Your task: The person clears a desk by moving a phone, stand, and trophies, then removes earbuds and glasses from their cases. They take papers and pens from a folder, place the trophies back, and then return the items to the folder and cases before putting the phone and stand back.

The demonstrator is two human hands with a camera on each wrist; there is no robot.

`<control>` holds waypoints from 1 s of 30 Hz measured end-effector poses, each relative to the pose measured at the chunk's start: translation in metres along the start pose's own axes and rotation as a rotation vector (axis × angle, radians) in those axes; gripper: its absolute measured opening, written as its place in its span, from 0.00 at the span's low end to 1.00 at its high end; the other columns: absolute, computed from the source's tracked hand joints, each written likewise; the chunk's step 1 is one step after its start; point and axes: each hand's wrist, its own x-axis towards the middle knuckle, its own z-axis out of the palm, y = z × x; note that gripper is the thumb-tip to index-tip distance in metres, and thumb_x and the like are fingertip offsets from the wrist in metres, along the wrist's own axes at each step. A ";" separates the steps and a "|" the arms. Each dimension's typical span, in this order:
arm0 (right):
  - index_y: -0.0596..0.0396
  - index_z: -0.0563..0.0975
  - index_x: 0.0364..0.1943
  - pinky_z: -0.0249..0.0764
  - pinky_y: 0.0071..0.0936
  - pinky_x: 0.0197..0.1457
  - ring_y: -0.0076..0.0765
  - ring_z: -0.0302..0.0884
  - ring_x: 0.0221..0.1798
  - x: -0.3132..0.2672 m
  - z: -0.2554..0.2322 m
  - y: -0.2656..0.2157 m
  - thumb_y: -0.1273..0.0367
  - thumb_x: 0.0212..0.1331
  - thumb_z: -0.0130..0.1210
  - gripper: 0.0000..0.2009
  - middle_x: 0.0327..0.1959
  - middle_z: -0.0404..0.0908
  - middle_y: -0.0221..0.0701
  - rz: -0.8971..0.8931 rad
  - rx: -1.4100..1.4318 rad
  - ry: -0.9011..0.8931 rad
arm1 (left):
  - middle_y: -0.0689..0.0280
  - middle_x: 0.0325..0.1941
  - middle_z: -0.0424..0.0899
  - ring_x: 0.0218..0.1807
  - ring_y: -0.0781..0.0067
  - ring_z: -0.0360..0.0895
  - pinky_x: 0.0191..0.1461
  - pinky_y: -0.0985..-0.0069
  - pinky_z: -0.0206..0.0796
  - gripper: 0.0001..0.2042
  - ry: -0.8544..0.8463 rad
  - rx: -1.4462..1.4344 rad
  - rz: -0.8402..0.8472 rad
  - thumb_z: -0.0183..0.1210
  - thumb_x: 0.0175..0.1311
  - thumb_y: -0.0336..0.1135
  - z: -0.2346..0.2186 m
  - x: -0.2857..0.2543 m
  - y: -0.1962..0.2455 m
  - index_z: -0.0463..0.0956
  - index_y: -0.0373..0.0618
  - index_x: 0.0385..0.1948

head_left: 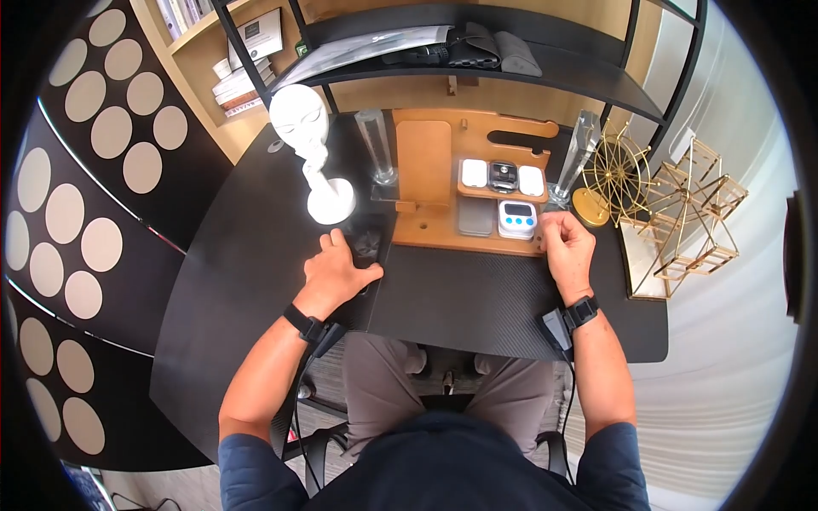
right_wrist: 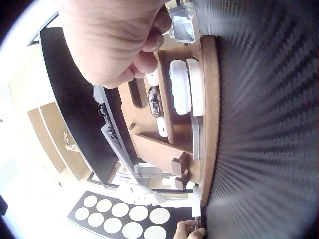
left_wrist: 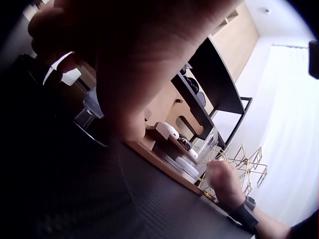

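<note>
A black desk (head_left: pixel 256 255) fills the middle of the head view, with a dark carbon-weave mat (head_left: pixel 464 298) laid on it in front of the seated person and black shelving across the top of the frame. At upper centre a wooden organiser tray (head_left: pixel 426 226) sits against the mat's far edge; in it lie a white digital timer (head_left: pixel 517 219), a grey pad (head_left: pixel 477 216) just left of the timer, and behind them two white cases (head_left: pixel 475 173) with a dark watch (head_left: pixel 504 176) between. A white bust (head_left: pixel 300 119) stands at upper left, two clear glass columns (head_left: pixel 375 145) flank the tray, and gold wire ornaments (head_left: pixel 673 213) crowd the right. The left hand (head_left: pixel 336 272) rests palm down at the mat's left edge, fingers relaxed and slightly spread, holding nothing. The right hand (head_left: pixel 567 243) sits at the tray's front right corner, just beside the timer, fingers curled inward; the right wrist view shows the fingertips (right_wrist: pixel 149 55) bunched near a clear column base (right_wrist: pixel 182 22), but I cannot tell whether they pinch anything.
</note>
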 end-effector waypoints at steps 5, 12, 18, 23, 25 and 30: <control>0.62 0.88 0.40 0.67 0.18 0.30 0.09 0.66 0.25 0.000 -0.001 0.005 0.69 0.70 0.66 0.08 0.19 0.75 0.17 0.000 -0.015 -0.003 | 0.42 0.57 0.78 0.53 0.40 0.86 0.54 0.50 0.78 0.46 -0.055 0.047 0.003 0.71 0.54 0.65 -0.009 0.004 0.009 0.66 0.27 0.59; 0.62 0.88 0.39 0.66 0.19 0.30 0.09 0.66 0.25 -0.002 0.001 -0.002 0.69 0.70 0.66 0.08 0.19 0.75 0.16 -0.017 -0.006 -0.001 | 0.43 0.59 0.76 0.55 0.38 0.84 0.55 0.51 0.78 0.46 0.134 -0.098 0.138 0.69 0.58 0.67 -0.032 0.034 0.066 0.65 0.30 0.60; 0.61 0.88 0.40 0.68 0.18 0.30 0.09 0.67 0.25 0.005 -0.004 0.012 0.70 0.69 0.66 0.07 0.19 0.76 0.16 -0.021 -0.007 0.056 | 0.45 0.57 0.75 0.47 0.42 0.87 0.47 0.54 0.82 0.47 0.359 -0.154 0.075 0.72 0.55 0.70 -0.002 0.081 0.130 0.64 0.30 0.55; 0.60 0.89 0.40 0.69 0.19 0.30 0.10 0.68 0.24 0.005 -0.005 0.006 0.70 0.69 0.65 0.07 0.19 0.77 0.17 0.004 0.020 0.038 | 0.45 0.57 0.75 0.52 0.40 0.85 0.51 0.52 0.80 0.48 0.403 -0.160 -0.025 0.74 0.52 0.70 0.004 0.085 0.133 0.66 0.30 0.56; 0.60 0.89 0.39 0.68 0.18 0.30 0.10 0.68 0.24 0.004 -0.002 0.007 0.70 0.69 0.65 0.07 0.19 0.76 0.17 -0.037 0.003 0.029 | 0.47 0.56 0.76 0.58 0.40 0.78 0.59 0.50 0.74 0.47 0.463 -0.050 -0.028 0.74 0.50 0.71 0.010 0.078 0.132 0.69 0.32 0.54; 0.60 0.88 0.42 0.74 0.17 0.30 0.12 0.76 0.25 0.003 -0.006 0.008 0.69 0.72 0.62 0.08 0.24 0.83 0.20 -0.083 -0.051 -0.026 | 0.49 0.53 0.77 0.57 0.43 0.76 0.62 0.51 0.68 0.47 0.493 0.020 -0.024 0.74 0.49 0.72 0.028 0.065 0.132 0.71 0.33 0.53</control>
